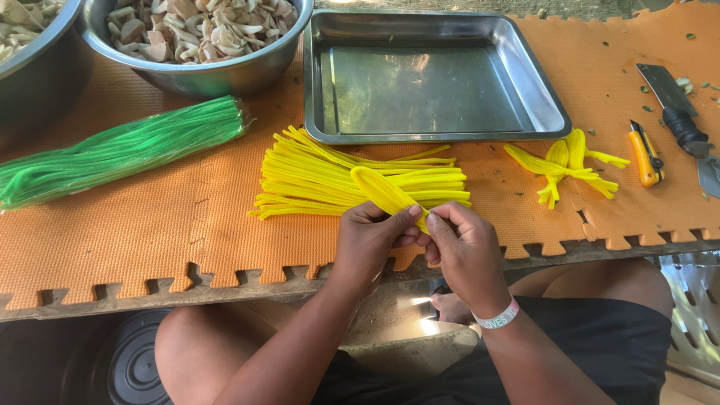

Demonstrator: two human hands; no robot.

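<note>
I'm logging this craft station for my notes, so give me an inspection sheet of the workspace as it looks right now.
Surface: orange foam puzzle mat, scattered green bits at right.
Job's things: folded yellow pipe-cleaner loop above loose yellow pipe cleaners; finished yellow pieces.
Clutter: bagged green pipe cleaners, empty steel tray, steel bowl of pale slices, second bowl, orange utility knife, cleaver.
Hands: left hand and right hand pinch the loop.
Cables: nothing seen.
Surroundings: bare ground beyond the mat.
</note>
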